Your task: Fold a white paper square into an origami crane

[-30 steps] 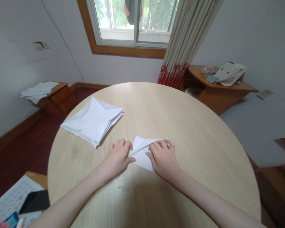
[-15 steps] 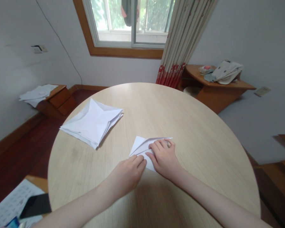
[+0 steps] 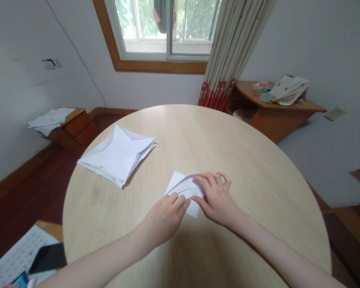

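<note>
A small folded sheet of white paper (image 3: 184, 186) lies on the round wooden table (image 3: 204, 136), with a diagonal flap on its upper side and a corner pointing toward me. My left hand (image 3: 171, 212) is closed on its near left edge, fingers curled and pressed down. Around the right end of the sheet bend the thumb and fingers of my right hand (image 3: 216, 196), the thumb low on the paper and the fingertips at its upper fold. That end is partly hidden under the hand. To the far left rests a stack of creased white paper sheets (image 3: 117, 154).
Below the table's left edge are a black phone (image 3: 48, 258) and a printed sheet (image 3: 16, 252). A small drawer cabinet (image 3: 81, 128) with papers stands at the left wall. On the right, a corner shelf (image 3: 288, 116) bears a light bag (image 3: 291, 90). A curtain (image 3: 231, 52) hangs beside the window.
My right hand has shifted slightly right along the folded paper, its fingers spreading more. My left hand has moved a little to the right. The view has turned slightly.
</note>
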### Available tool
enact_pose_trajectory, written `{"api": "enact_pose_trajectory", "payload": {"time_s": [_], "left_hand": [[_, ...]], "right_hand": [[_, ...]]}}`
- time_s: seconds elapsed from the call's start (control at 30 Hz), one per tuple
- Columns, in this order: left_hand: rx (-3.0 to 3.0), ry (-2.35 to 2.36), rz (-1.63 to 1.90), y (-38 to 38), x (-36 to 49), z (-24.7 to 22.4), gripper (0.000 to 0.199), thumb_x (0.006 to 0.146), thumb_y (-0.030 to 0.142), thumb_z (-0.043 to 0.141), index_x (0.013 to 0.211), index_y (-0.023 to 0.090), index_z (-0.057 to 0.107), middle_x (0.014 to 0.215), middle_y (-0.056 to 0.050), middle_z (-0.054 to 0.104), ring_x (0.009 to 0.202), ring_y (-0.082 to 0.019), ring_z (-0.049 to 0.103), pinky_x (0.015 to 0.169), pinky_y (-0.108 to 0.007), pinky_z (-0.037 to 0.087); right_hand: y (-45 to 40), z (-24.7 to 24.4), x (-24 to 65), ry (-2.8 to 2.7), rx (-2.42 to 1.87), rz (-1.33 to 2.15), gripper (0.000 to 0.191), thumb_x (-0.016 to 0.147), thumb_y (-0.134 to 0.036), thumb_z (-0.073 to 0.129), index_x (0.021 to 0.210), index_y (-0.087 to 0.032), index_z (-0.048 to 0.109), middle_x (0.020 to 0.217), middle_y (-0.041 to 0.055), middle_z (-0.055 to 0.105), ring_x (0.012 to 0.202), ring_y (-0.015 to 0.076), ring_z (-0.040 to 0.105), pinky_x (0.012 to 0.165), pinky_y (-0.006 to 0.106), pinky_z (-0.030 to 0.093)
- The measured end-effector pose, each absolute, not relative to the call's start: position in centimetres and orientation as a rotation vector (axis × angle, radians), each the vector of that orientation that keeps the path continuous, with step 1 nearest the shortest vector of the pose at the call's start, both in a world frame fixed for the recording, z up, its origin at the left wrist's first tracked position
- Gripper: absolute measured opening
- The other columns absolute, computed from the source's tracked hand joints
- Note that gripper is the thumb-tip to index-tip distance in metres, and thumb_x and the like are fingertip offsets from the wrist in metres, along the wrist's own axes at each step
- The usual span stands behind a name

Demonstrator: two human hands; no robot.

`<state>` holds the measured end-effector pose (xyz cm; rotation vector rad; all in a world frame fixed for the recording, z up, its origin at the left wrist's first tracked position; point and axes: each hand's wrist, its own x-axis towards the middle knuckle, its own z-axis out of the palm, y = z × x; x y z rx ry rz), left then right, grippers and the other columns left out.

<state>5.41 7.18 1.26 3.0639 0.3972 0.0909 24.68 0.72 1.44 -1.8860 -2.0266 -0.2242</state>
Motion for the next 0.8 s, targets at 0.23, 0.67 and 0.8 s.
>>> {"api": "enact_pose_trajectory", "payload": {"time_s": [0.23, 0.67, 0.8], "left_hand": [[3.019, 0.413, 0.141, 6.9, 5.6, 1.2, 0.037, 0.089, 0.006, 0.037, 0.125, 0.011, 0.044, 0.100, -0.011, 0.059, 0.088, -0.024, 0.056, 0.070, -0.036, 0.050], [2.956, 0.483, 0.024, 7.5, 5.2, 1.8, 0.051, 0.077, 0.000, 0.043, 0.127, 0.014, 0.043, 0.131, -0.014, 0.054, 0.117, -0.025, 0.054, 0.083, -0.033, 0.055], [2.951, 0.450, 0.067, 7.4, 5.3, 1.8, 0.053, 0.077, 0.001, 0.045, 0.129, 0.012, 0.042, 0.132, -0.015, 0.053, 0.124, -0.028, 0.049, 0.091, -0.036, 0.053]], "right_hand": [[0.7, 2.2, 25.7, -2.141, -1.834, -0.240, 0.020, 0.094, -0.029, 0.044, 0.104, -0.022, 0.060, 0.106, 0.0077, 0.064, 0.103, 0.0249, 0.050, 0.092, 0.045, 0.023], [0.8, 3.2, 28.5, -1.988, -1.957, 0.118, 0.017, 0.091, -0.035, 0.057, 0.081, -0.023, 0.064, 0.089, 0.0036, 0.065, 0.089, 0.0232, 0.048, 0.074, 0.037, 0.025], [0.8, 3.5, 28.4, -1.954, -1.933, 0.192, 0.016, 0.090, -0.031, 0.058, 0.078, -0.024, 0.065, 0.090, 0.0038, 0.063, 0.090, 0.0232, 0.048, 0.075, 0.037, 0.027]]}}
